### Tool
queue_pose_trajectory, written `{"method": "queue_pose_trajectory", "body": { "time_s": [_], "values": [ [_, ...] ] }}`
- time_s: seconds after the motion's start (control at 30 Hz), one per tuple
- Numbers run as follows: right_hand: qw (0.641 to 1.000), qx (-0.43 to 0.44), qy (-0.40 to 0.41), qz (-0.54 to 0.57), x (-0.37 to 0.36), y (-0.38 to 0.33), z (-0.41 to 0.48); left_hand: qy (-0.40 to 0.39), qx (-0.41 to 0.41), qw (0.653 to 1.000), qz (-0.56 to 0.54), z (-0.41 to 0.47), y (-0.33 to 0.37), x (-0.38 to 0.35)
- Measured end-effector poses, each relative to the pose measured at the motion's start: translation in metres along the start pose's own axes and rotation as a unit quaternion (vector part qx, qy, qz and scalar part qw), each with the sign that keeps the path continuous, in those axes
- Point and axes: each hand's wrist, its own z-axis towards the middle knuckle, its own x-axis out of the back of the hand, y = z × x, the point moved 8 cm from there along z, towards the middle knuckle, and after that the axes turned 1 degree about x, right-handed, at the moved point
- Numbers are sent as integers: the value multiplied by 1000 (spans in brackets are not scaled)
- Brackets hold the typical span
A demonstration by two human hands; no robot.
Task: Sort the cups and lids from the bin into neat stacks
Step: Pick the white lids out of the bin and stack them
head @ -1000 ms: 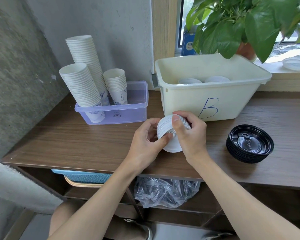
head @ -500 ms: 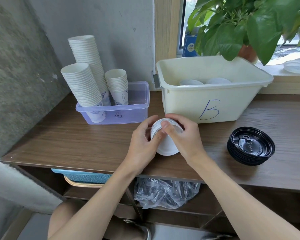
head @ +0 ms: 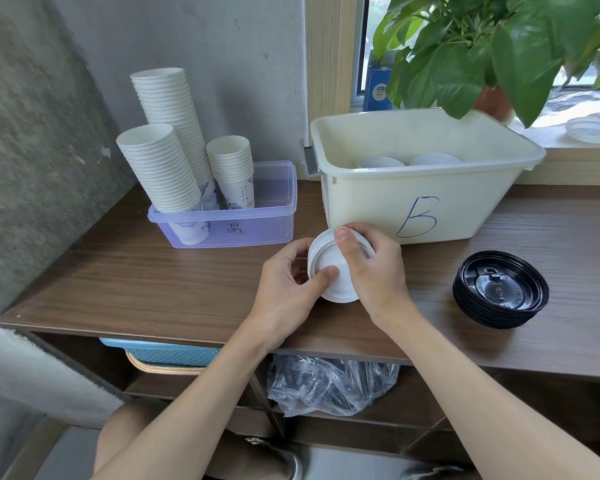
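Note:
Both hands hold a stack of white lids (head: 329, 271) on its side just above the wooden counter, in front of the cream bin (head: 361, 209) marked "B". My left hand (head: 288, 289) grips the stack from the left, thumb on its flat face. My right hand (head: 374, 268) wraps it from the right, thumb over the rims. Inside the bin lie a few more white lids (head: 433, 158). A stack of black lids (head: 499, 289) sits on the counter at the right. Three stacks of white paper cups (head: 167, 161) stand in a clear purple tray (head: 257, 223) at the left.
A grey wall closes the left and back. A leafy potted plant (head: 492, 46) overhangs the bin from the window sill, where a clear lid (head: 589, 129) lies. Under the counter sit a crumpled plastic bag (head: 329, 386) and a blue basket (head: 167, 351).
Both hands have shifted the white lid stack slightly left and lower toward the counter, with small changes in finger placement.

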Motion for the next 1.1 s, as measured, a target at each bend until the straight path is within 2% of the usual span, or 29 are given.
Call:
{"method": "queue_pose_trajectory", "body": {
  "time_s": [0.2, 0.37, 0.53, 0.67, 0.77, 1.1],
  "values": [
    [1000, 7, 14, -6, 2, -3, -1, -10, 3, 1000, -3, 0, -1, -1],
    [998, -6, 56, 36, 11, 2, 2, -23, 4, 999, 23, 2, 3, -11],
    [997, 6, 16, 79, 5, -2, 1, 10, -17, 1000, 11, 2, 8, -5],
    [999, 3, -22, 37, -2, -1, 0, 16, -29, 999, 16, 2, 9, -3],
    [999, -10, -13, 33, 0, 2, 1, 21, 0, 1000, -14, 2, 4, -1],
    [998, -2, -9, 58, 0, -2, -1, 4, 2, 999, -42, 1, 4, -3]
  ]
}}
